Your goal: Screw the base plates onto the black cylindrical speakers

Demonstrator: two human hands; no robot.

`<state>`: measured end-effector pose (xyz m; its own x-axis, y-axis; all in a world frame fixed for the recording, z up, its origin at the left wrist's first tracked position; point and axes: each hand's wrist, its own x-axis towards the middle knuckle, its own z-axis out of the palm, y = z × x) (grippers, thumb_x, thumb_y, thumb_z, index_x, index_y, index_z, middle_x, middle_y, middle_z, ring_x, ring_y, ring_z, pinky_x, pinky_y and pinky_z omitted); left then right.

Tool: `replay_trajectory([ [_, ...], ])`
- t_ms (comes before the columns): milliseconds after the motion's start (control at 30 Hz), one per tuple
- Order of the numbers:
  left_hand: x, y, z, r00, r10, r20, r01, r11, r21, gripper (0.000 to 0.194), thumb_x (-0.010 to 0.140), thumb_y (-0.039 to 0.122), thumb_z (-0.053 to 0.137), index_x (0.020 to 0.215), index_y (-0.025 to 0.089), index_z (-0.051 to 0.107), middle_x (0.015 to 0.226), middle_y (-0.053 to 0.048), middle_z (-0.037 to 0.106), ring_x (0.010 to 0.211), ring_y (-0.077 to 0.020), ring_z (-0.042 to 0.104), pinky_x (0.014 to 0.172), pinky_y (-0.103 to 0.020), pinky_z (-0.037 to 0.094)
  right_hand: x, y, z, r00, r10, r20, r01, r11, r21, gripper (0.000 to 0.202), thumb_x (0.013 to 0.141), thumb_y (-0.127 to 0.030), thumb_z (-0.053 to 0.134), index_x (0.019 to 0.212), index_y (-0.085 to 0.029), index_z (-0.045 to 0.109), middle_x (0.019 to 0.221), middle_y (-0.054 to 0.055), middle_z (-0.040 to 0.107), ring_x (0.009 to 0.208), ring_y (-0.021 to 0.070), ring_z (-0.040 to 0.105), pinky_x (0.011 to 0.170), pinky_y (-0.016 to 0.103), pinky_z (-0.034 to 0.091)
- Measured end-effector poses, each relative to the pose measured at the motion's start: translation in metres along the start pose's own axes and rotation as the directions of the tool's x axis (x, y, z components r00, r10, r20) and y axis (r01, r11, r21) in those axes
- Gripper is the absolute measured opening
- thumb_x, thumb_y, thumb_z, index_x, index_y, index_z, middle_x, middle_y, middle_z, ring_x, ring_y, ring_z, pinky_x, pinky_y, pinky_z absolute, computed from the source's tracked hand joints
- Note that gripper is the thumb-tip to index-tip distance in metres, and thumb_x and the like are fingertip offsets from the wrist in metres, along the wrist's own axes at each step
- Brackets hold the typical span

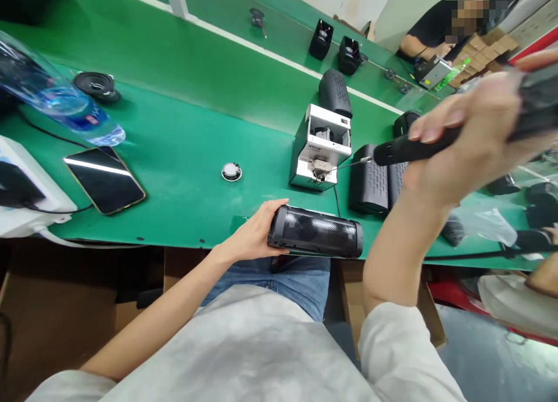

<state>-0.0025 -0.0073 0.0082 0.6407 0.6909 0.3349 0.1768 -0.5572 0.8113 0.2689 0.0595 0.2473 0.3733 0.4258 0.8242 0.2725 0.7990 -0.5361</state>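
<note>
The left hand (257, 233) is closed on the left end of the black speaker housing (318, 233), with fingers over the far side and the thumb at the near side. This housing lies lengthwise at the near edge of the green table (183, 152), extending to the right of the left hand. The right hand (475, 128) is raised, farther from the body than the left hand, and it is wrapped around a black screwdriver (418, 148), which is probably an electric one; the hand is a little blurred. The thin bit of the screwdriver points left, to the front of the white screw feeder (326, 149). I cannot tell if the bit touches it.

The screw feeder stands beyond the speaker housing and to the left of the right hand. Just behind the feeder is one dark textured shell (335, 93), and more textured shells (370, 181) stand between the feeder and the right forearm. Beyond the left hand, and a bit to its left, there is a small round silver part (231, 171). Well apart to the left of this hand are a phone (104, 180), a water bottle (65, 105) and a round speaker driver (93, 85). Beyond the right hand, a person in a black sleeve (433, 27) holds a boxy item (432, 71)
</note>
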Motion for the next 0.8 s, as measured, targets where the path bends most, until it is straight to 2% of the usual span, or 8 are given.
replay_trajectory([
  [67,0.000,-0.001,0.000,1.000,0.012,0.008,-0.012,1.000,-0.005,0.130,0.083,0.034,0.103,0.180,0.032,0.017,0.170,-0.023,0.048,0.158,-0.0489,0.055,0.131,-0.070,0.051,-0.009,0.017,0.023,0.993,-0.110,-0.036,0.110,0.994,0.004,0.018,0.089,-0.025,0.061,0.106,-0.026,0.055,0.060,-0.015,0.039,0.040,0.0087,0.038,0.036,0.025,0.029],
  [100,0.000,-0.001,0.000,1.000,0.014,0.011,-0.014,1.000,-0.008,0.130,0.083,0.034,0.103,0.180,0.032,0.017,0.170,-0.023,0.048,0.158,-0.0490,0.055,0.131,-0.071,0.051,-0.013,0.026,0.032,0.995,-0.101,-0.012,0.101,0.995,-0.018,0.016,0.088,-0.026,0.062,0.101,-0.028,0.053,0.059,-0.015,0.038,0.039,0.0092,0.037,0.035,0.026,0.027],
  [267,0.000,0.001,0.000,1.000,0.008,0.007,-0.008,1.000,-0.025,0.129,0.084,0.035,0.102,0.181,0.035,0.017,0.171,-0.022,0.048,0.158,-0.0488,0.055,0.131,-0.071,0.052,-0.020,0.054,0.038,0.998,0.010,0.070,0.001,0.988,-0.156,0.016,0.090,-0.032,0.061,0.102,-0.032,0.050,0.065,-0.012,0.041,0.040,0.0110,0.036,0.036,0.031,0.032],
  [400,0.000,0.001,0.000,1.000,0.010,0.007,-0.010,1.000,-0.027,0.128,0.084,0.033,0.101,0.181,0.033,0.017,0.170,-0.023,0.049,0.157,-0.0486,0.055,0.131,-0.072,0.051,-0.018,0.056,0.031,0.996,0.023,0.089,-0.007,0.984,-0.176,0.017,0.096,-0.029,0.063,0.103,-0.033,0.048,0.067,-0.011,0.039,0.042,0.0113,0.037,0.038,0.031,0.035],
  [533,0.000,-0.001,0.000,1.000,0.016,0.013,-0.015,0.999,-0.031,0.128,0.085,0.036,0.100,0.181,0.033,0.015,0.170,-0.023,0.049,0.157,-0.0487,0.055,0.130,-0.072,0.051,-0.017,0.060,0.026,0.995,0.063,0.083,-0.044,0.977,-0.209,0.022,0.107,-0.035,0.066,0.106,-0.033,0.045,0.076,-0.009,0.038,0.046,0.0085,0.037,0.041,0.029,0.039],
  [667,0.000,-0.002,0.000,1.000,0.022,0.011,-0.021,0.999,-0.030,0.129,0.086,0.039,0.100,0.182,0.033,0.015,0.170,-0.023,0.048,0.158,-0.0485,0.054,0.131,-0.071,0.050,-0.023,0.066,0.026,0.986,0.133,0.103,-0.109,0.971,-0.213,0.023,0.110,-0.024,0.061,0.109,-0.032,0.040,0.082,-0.009,0.038,0.047,0.0059,0.036,0.042,0.025,0.038],
  [733,0.000,-0.003,0.000,1.000,0.017,0.007,-0.017,1.000,-0.024,0.129,0.085,0.039,0.100,0.182,0.032,0.016,0.171,-0.023,0.047,0.157,-0.0483,0.054,0.131,-0.071,0.051,-0.026,0.059,0.028,0.983,0.152,0.099,-0.128,0.967,-0.219,0.024,0.109,-0.018,0.058,0.108,-0.032,0.038,0.079,-0.010,0.037,0.046,0.0060,0.036,0.042,0.023,0.037],
  [800,0.000,-0.004,0.001,1.000,0.027,0.002,-0.027,1.000,-0.013,0.130,0.085,0.040,0.100,0.182,0.031,0.015,0.171,-0.024,0.047,0.157,-0.0485,0.054,0.131,-0.071,0.050,-0.027,0.041,0.025,0.993,0.091,0.069,-0.076,0.979,-0.188,0.022,0.103,-0.014,0.055,0.108,-0.031,0.043,0.074,-0.011,0.036,0.045,0.0071,0.034,0.040,0.024,0.035],
])
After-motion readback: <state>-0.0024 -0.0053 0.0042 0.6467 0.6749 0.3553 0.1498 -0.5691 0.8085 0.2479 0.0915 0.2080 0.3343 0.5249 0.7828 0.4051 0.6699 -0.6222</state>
